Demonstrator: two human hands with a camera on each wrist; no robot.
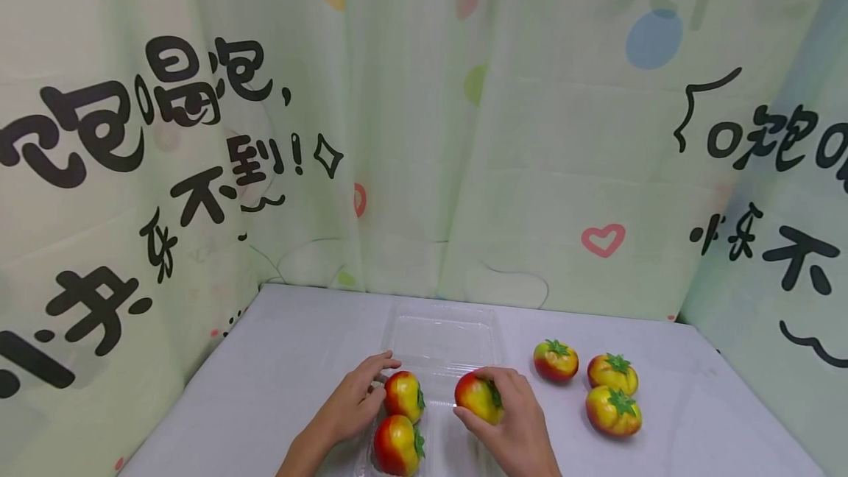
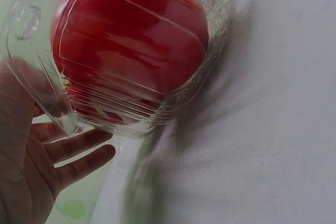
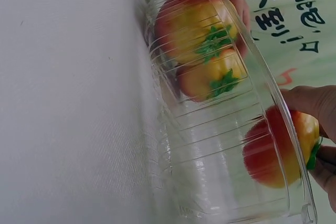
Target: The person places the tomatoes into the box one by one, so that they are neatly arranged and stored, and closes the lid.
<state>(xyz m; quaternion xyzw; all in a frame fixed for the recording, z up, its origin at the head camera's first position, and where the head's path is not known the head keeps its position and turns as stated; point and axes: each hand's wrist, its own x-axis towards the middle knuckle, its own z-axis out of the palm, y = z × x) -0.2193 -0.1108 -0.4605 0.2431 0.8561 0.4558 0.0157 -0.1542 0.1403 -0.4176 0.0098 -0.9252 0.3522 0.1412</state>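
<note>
My right hand grips a red and yellow persimmon with a green leafy cap, above the right side of a clear plastic clamshell box. In the right wrist view that persimmon partly shows through the box wall. Two more persimmons lie one behind the other along the box's left side, the rear one and the front one. My left hand rests at the box's left rim beside the rear persimmon. In the left wrist view its fingers are extended and spread.
The box's transparent lid lies folded back on the white tabletop. To the right are three more persimmons: one behind and two close together. A pale green printed curtain surrounds the table.
</note>
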